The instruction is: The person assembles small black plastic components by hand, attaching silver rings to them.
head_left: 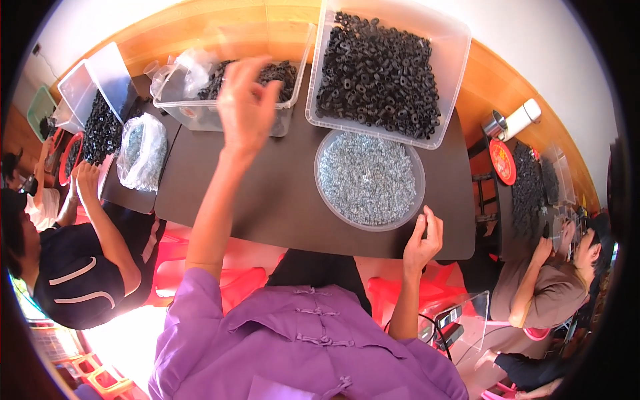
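My left hand [247, 103] is raised over the front edge of a clear plastic bin [220, 119] with black ring-like pieces and a crumpled clear bag in it. Slightly blurred, its thumb and fingers are apart, with nothing visible between them. By the table's front edge, my right hand [423, 241] has its thumb and fingertips close together; whatever they pinch is too small to tell. It is just right of a round clear tray [324, 193] heaped with small silvery metal pieces [367, 180]. Behind that tray, a large translucent bin [455, 73] holds many black rubber-looking rings [377, 77].
To my left, a person [87, 260] works at the adjoining table beside a plastic bag of silvery pieces [141, 152] and black pieces. On the right another person [547, 280] works near a red plate [502, 162]. Red stools [243, 283] stand under the dark table [267, 193].
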Motion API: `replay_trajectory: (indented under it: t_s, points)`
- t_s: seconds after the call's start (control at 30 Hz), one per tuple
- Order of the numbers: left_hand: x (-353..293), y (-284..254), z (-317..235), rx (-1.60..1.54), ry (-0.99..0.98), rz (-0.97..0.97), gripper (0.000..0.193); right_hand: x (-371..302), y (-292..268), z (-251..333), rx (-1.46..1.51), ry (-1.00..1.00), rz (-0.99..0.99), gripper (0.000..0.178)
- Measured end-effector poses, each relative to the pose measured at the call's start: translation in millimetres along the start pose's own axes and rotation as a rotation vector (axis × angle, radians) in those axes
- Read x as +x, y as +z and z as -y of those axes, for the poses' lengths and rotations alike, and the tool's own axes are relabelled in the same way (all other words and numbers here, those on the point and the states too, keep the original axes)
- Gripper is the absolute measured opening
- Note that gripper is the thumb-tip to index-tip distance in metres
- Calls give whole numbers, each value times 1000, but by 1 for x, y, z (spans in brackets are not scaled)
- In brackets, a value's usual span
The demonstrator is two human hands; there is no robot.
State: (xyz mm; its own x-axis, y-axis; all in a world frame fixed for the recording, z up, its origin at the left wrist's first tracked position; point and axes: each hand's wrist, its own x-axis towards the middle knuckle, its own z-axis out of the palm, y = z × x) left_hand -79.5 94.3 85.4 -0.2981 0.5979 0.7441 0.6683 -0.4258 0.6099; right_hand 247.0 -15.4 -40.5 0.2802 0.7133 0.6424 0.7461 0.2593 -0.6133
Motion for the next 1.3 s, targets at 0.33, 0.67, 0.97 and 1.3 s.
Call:
replay_trajectory:
  t_s: [0.33,0.67,0.97,1.3]
  points:
    - [-45,87,32,538,248,695,10,-4,0,-3,86,71,17,13]
    - [-59,73,26,309,285,498,15,0,-1,-9,202,87,-33,10]
    - [-100,66,22,-1041,-736,590,14,40,46,44,74,-168,338,14]
    - [-106,60,27,-1226,-771,671,14,64,77,25,295,8,463,10]
